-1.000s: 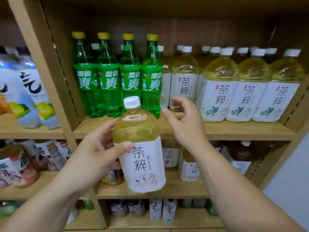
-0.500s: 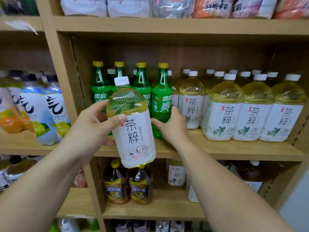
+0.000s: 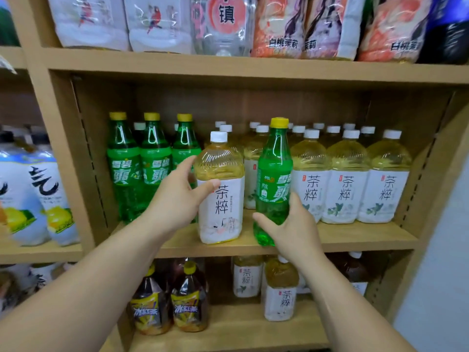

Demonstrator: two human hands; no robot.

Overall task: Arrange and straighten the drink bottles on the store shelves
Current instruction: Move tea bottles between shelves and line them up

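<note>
Left hand [image 3: 175, 201] gripping a tea bottle [image 3: 222, 199], right hand [image 3: 294, 229] clasping a green soda bottle [image 3: 274, 184] at the shelf [image 3: 355, 237] edge, an apparent swap likely best done lifting clear, labels forward.

A shop, tiered wooden shelves [image 3: 253, 69], rows of identical drink bottles [image 3: 346, 189] (labels facing out).

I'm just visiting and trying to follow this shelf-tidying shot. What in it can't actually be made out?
Head view, top-shelf bottles: upper halves cut off by the top edge.
Back-row tea bottles: only caps show; the front row hides them.
Green soda bottle: lower side covered by the right hand.
Tea bottle in the left hand: small label print too small to read.
</note>
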